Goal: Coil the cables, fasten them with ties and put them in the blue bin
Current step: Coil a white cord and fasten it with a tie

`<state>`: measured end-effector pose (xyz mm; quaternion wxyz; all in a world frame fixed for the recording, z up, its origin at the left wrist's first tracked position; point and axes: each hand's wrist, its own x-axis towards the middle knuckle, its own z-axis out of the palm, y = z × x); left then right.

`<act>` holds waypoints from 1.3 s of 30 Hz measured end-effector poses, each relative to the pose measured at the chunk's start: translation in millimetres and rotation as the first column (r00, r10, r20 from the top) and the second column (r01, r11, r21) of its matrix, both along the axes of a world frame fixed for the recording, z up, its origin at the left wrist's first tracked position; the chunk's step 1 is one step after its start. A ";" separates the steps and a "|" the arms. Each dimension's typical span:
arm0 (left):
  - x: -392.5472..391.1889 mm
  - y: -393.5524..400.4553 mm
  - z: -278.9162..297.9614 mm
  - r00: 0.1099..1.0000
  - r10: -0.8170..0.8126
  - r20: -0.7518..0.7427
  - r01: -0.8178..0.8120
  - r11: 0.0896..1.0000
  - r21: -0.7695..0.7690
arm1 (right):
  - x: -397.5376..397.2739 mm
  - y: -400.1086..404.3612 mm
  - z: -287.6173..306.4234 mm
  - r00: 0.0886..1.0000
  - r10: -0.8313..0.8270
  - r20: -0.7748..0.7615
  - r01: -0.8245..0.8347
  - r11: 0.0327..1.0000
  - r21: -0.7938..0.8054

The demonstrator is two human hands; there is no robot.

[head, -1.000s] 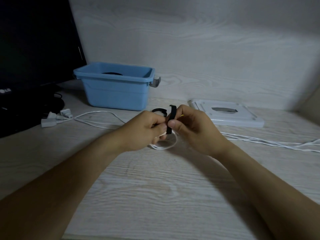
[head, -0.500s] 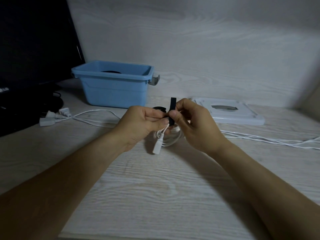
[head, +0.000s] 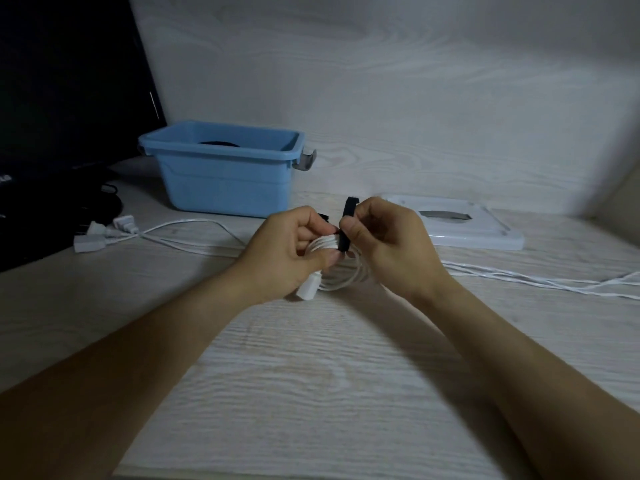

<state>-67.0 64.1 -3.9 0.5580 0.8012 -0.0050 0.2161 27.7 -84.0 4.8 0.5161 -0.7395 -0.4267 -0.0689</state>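
Left hand point(head: 287, 251) grips the coiled cable point(head: 341, 271), right hand point(head: 388, 244) pinches the black tie point(head: 347, 223) — bare desk point(head: 311, 393) at six o'clock, blue bin point(head: 225, 178) at eleven — coil now hangs lower than before

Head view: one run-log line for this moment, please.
step: fastening tie | left hand: grips white coil | right hand: pinches black tie | blue bin: behind, coil not in

You are looking down at a pale wood-grain desk point(head: 311, 393) that meets a wall panel point(head: 381, 81) of the same whitish grain. A black monitor point(head: 69, 81) stands at your far left, its base in shadow. The light is dim and bluish, and an angled panel point(head: 623, 195) closes the right corner.
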 end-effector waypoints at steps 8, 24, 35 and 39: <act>-1.5 -10.1 4.1 0.992 0.023 0.125 -0.038 0.992 0.117 | -10.1 -3.2 11.3 0.992 0.023 0.125 -0.022 1.000 -0.004; 0.8 -1.6 -3.5 0.891 0.194 0.411 -0.406 0.746 0.528 | -24.6 14.4 18.9 0.604 0.053 -0.795 0.123 0.980 0.158; -0.4 -5.2 -0.1 0.844 0.074 0.531 -0.426 0.693 0.582 | -20.6 7.8 23.2 0.451 0.217 -0.865 -0.104 0.976 0.191; 0.3 -5.9 1.7 0.853 0.017 0.522 -0.397 0.670 0.627 | -19.1 6.0 23.5 0.399 0.241 -0.885 -0.145 0.969 0.199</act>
